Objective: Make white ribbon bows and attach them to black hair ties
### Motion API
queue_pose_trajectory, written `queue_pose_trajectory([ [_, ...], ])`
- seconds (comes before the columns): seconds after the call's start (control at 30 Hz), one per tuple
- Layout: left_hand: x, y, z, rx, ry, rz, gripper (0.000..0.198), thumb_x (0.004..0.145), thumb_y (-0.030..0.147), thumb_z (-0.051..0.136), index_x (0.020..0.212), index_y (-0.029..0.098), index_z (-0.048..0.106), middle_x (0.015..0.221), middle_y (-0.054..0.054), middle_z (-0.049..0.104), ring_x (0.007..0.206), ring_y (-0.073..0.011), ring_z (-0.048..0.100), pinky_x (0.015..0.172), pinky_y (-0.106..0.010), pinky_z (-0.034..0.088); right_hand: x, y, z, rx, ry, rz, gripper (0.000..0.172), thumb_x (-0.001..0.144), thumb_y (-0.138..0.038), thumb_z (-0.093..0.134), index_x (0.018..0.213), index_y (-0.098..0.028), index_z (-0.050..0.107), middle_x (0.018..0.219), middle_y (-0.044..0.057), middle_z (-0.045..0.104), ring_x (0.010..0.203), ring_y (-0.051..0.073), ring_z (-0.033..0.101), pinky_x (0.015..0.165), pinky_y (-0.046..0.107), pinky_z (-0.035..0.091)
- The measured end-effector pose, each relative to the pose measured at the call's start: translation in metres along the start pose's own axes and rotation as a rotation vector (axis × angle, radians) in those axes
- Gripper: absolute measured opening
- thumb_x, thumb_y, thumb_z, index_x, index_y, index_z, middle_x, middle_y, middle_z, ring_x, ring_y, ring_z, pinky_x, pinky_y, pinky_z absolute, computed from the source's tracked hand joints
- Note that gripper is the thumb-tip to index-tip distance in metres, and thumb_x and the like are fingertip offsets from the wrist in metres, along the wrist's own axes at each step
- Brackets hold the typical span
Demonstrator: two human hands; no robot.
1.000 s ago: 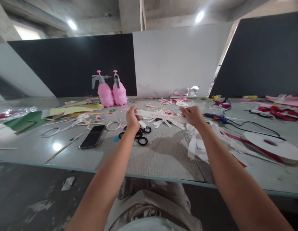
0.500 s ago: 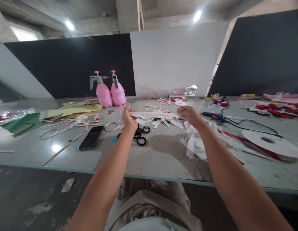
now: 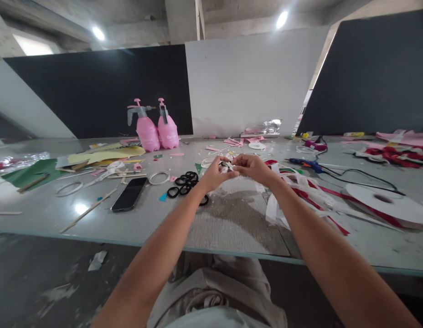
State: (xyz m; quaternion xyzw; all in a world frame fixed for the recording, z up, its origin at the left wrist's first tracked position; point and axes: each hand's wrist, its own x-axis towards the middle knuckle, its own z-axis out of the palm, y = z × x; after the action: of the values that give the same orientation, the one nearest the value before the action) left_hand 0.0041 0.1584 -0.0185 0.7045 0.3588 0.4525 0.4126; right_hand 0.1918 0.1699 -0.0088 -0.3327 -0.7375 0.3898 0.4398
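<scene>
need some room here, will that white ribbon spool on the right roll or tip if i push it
Lying flat, the white ribbon spool would probably slide rather than roll. Its broad, low shape makes tipping unlikely. The red ribbon running out from it looks thin and floppy, so it may drag.

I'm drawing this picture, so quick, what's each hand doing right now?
Left hand: closed, pinching a white-and-dark thing, too small to make out.
Right hand: closed, fingertips on the same thing.
</scene>
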Motion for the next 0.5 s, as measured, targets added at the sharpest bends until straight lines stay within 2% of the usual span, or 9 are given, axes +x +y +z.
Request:
queue_pose_trajectory([
  [0.07,-0.002,-0.002,0.001,0.031,-0.165,-0.037,0.049,0.068,0.043,0.073,0.104,0.017,0.052,0.067,0.003,0.058,0.056,-0.0073,0.045,0.057,-0.021,0.034,0.001,0.002,0.001,-0.017,-0.009,-0.001,0.029,0.072,-0.042,0.071,0.086,-0.017,0.063,0.066,-0.001,0.054,0.057,0.009,0.043,0.052,0.023,0.032],
  [0.1,-0.003,-0.003,0.000,0.050,-0.220,-0.038,0.043,0.071,0.045,0.070,0.098,0.016,0.055,0.065,0.003,0.056,0.056,-0.0077,0.045,0.057,-0.021,0.033,0.001,0.002,0.001,-0.033,-0.012,-0.004,0.028,0.073,-0.042,0.070,0.084,-0.017,0.064,0.067,-0.001,0.055,0.058,0.009,0.044,0.053,0.023,0.033],
  [0.17,-0.002,-0.006,-0.001,0.089,-0.260,-0.008,0.035,0.077,0.049,0.061,0.080,0.015,0.058,0.060,0.002,0.051,0.056,-0.0082,0.044,0.058,-0.022,0.033,0.002,0.002,0.002,-0.078,-0.003,-0.029,0.027,0.075,-0.042,0.068,0.082,-0.016,0.064,0.069,0.000,0.056,0.061,0.010,0.046,0.057,0.024,0.034],
  [0.27,-0.001,-0.007,-0.002,0.127,-0.206,0.065,0.040,0.083,0.051,0.051,0.065,0.015,0.053,0.060,0.002,0.047,0.058,-0.0086,0.041,0.059,-0.023,0.032,0.004,0.002,0.002,-0.138,0.015,-0.075,0.027,0.077,-0.043,0.064,0.081,-0.016,0.065,0.074,0.002,0.059,0.066,0.011,0.049,0.062,0.025,0.037],
  [0.37,-0.001,-0.004,-0.007,0.140,-0.173,0.106,0.040,0.083,0.048,0.052,0.062,0.015,0.050,0.059,0.002,0.044,0.058,-0.0088,0.039,0.059,-0.023,0.031,0.007,0.008,-0.011,-0.185,0.049,-0.011,0.029,0.078,-0.044,0.060,0.084,-0.016,0.065,0.068,0.000,0.056,0.059,0.010,0.045,0.059,0.025,0.036],
  [0.43,0.000,-0.003,-0.013,0.099,-0.104,0.118,0.038,0.082,0.047,0.055,0.062,0.015,0.050,0.059,0.002,0.042,0.057,-0.0087,0.038,0.059,-0.023,0.032,0.005,0.016,-0.030,-0.248,0.194,0.091,0.031,0.080,-0.043,0.056,0.090,-0.016,0.065,0.058,-0.003,0.048,0.050,0.009,0.037,0.054,0.025,0.033],
  [0.5,0.002,-0.003,-0.019,0.035,0.011,0.120,0.037,0.081,0.048,0.056,0.063,0.015,0.051,0.060,0.002,0.044,0.058,-0.0087,0.039,0.059,-0.022,0.034,0.000,0.025,-0.053,-0.363,0.459,0.128,0.034,0.083,-0.042,0.050,0.098,-0.015,0.065,0.058,-0.001,0.048,0.052,0.012,0.040,0.056,0.028,0.036],
])
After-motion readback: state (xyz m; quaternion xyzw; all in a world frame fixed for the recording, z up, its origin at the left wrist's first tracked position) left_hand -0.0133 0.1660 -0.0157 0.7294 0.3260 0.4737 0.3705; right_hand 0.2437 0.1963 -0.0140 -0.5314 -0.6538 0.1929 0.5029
